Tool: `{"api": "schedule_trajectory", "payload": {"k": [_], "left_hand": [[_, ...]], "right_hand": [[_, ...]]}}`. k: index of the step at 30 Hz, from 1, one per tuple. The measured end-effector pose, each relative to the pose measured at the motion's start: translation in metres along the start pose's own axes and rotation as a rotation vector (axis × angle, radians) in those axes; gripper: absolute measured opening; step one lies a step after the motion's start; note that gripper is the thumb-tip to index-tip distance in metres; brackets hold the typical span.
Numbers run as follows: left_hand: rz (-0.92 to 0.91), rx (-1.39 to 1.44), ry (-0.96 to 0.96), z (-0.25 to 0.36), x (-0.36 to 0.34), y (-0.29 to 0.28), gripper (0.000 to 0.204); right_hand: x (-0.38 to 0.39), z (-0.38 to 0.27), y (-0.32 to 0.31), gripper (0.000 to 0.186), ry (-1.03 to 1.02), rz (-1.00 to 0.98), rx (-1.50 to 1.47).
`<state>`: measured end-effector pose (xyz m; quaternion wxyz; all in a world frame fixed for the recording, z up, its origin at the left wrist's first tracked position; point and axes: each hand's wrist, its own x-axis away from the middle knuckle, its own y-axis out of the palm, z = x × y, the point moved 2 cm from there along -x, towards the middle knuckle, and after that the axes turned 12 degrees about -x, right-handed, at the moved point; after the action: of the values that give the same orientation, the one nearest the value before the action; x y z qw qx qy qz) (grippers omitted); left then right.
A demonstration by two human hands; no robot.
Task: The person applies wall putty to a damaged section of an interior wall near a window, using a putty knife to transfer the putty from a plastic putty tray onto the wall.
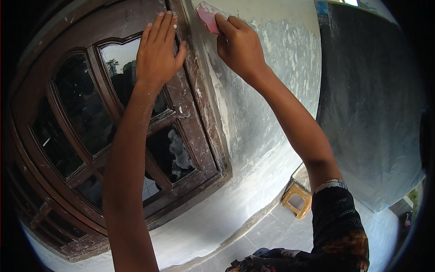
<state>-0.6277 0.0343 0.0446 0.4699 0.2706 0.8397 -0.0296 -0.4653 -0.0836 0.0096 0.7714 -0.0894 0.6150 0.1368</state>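
Observation:
My left hand lies with its fingers stretched out against the upper right part of the brown wooden window, its palm toward the frame. My right hand grips a pink flat piece with whitish residue along its upper edge; its exact kind cannot be made out. That piece is against the wall just right of the window frame. The wall's upper part is cream coloured, and below it the surface is patchy grey and white, with a rough strip along the frame.
A dark sheet hangs on the right. Low beside the wall stands a yellow-brown plastic stool on grey floor tiles. The window's glass panes carry reflections, and white specks dot its wood.

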Motion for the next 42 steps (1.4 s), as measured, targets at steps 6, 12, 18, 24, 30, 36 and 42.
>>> {"api": "schedule_trajectory", "payload": {"k": [6, 12, 18, 24, 30, 36, 42], "left_hand": [[0.006, -0.004, 0.013, -0.003, 0.004, 0.003, 0.059], [0.005, -0.01, 0.011, -0.001, 0.002, 0.001, 0.057], [-0.01, 0.032, 0.002, 0.002, 0.0, 0.003, 0.059], [-0.029, 0.015, -0.002, -0.005, 0.005, 0.004, 0.058], [0.002, 0.029, 0.005, 0.0, 0.002, 0.004, 0.058], [-0.014, 0.016, 0.007, -0.005, 0.005, 0.004, 0.058], [0.002, 0.037, 0.002, 0.0, 0.002, 0.004, 0.058]], "right_hand": [[0.048, -0.015, 0.019, 0.042, 0.001, -0.089, 0.016], [0.021, -0.018, -0.014, 0.038, -0.013, 0.02, -0.039], [0.008, 0.016, 0.01, 0.025, 0.024, -0.016, 0.061], [0.056, -0.041, -0.006, 0.043, 0.047, -0.124, -0.197], [-0.005, 0.027, -0.004, 0.031, 0.108, -0.03, 0.065], [0.068, -0.039, 0.007, 0.045, -0.007, -0.121, -0.135], [-0.005, 0.009, -0.012, 0.021, 0.068, 0.064, -0.028]]}}
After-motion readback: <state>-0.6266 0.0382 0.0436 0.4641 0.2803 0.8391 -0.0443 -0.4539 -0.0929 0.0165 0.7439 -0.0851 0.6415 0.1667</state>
